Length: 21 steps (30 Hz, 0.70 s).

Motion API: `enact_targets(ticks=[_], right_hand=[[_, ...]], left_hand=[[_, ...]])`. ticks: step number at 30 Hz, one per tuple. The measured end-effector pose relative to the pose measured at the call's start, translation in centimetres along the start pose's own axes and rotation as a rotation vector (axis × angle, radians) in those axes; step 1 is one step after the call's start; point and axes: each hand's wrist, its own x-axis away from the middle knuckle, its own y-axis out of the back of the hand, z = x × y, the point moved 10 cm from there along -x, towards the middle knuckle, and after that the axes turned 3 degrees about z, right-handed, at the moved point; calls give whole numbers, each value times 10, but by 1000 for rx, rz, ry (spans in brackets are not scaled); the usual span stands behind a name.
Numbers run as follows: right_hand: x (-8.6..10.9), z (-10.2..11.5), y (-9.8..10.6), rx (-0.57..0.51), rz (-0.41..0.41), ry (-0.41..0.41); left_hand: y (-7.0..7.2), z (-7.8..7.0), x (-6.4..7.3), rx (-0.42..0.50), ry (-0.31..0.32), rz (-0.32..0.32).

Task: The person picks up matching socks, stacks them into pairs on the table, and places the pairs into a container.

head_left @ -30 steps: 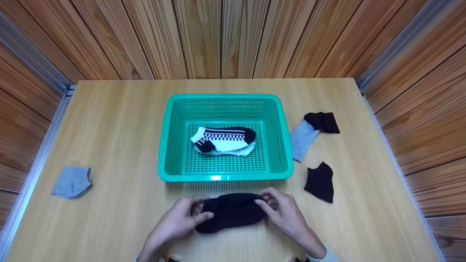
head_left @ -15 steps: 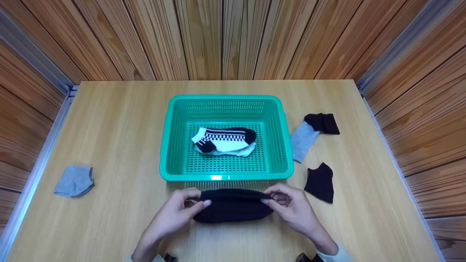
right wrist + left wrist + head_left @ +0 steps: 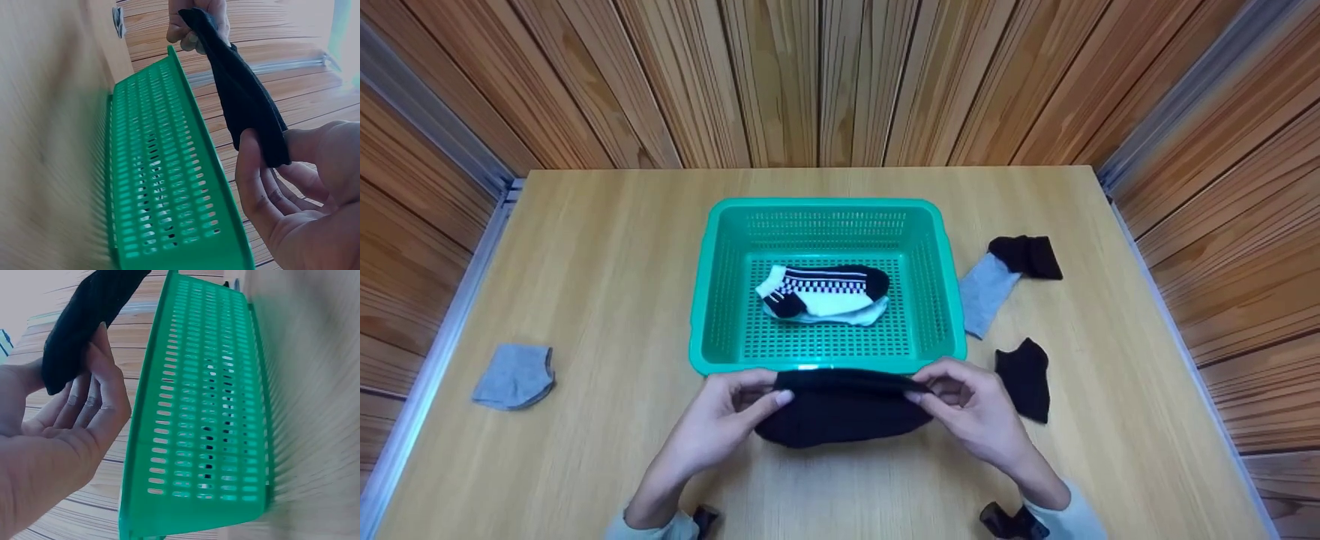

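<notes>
A black sock (image 3: pixel 844 411) is stretched sideways between my two hands, in front of the green basket (image 3: pixel 701 300) and overlapping its near rim in the head view. My left hand (image 3: pixel 724 420) pinches one end between thumb and fingers. At the other end my right hand (image 3: pixel 979 409) pinches the sock the same way. Both wrist views show the black sock (image 3: pixel 247 95) held up off the table beside the basket wall (image 3: pixel 197 410). Inside the basket lies a black and white patterned sock (image 3: pixel 832 292) on top of a pale sock (image 3: pixel 847 315).
A grey sock (image 3: pixel 514 376) lies at the far left of the wooden table (image 3: pixel 615 300). On the right are another grey sock (image 3: pixel 988 292) with a folded black sock (image 3: pixel 1026 256) over its end, and a black sock (image 3: pixel 1024 381) nearer the front. Wood-panelled walls surround the table.
Both hands have moved forward and up toward the basket with the black sock, spreading slightly apart. The sock now covers part of the near rim. Socks on the table and in the basket stay put.
</notes>
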Motion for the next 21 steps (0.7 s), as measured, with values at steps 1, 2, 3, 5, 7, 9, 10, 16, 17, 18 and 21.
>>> enact_targets(ticks=[1,2,3,5,7,9,10,16,17,18,21], right_hand=[[-1,2,1,6,-3,2],[-2,3,3,11,-5,5],[-4,5,4,15,-7,11],[-6,7,7,31,-15,18],[-9,10,12,56,-30,26],[-12,11,16,83,-44,31],[-13,12,18,96,-51,34],[-20,15,22,120,-62,50],[-22,15,22,123,-63,49],[-23,16,23,127,-66,49],[-28,19,24,135,-78,49]], left_hand=[[1,-1,0,0,-2,-2],[3,-3,-1,0,-1,-3],[4,-4,-2,-5,-1,-4],[6,-7,-3,-19,-11,-5],[7,-11,-4,-27,-26,-3],[8,-13,-6,-28,-33,2],[8,-14,-7,-27,-31,3],[13,-19,-14,-38,-7,-16],[15,-21,-15,-38,-6,-23],[17,-22,-16,-35,-6,-27],[21,-28,-20,-24,-21,-27]])
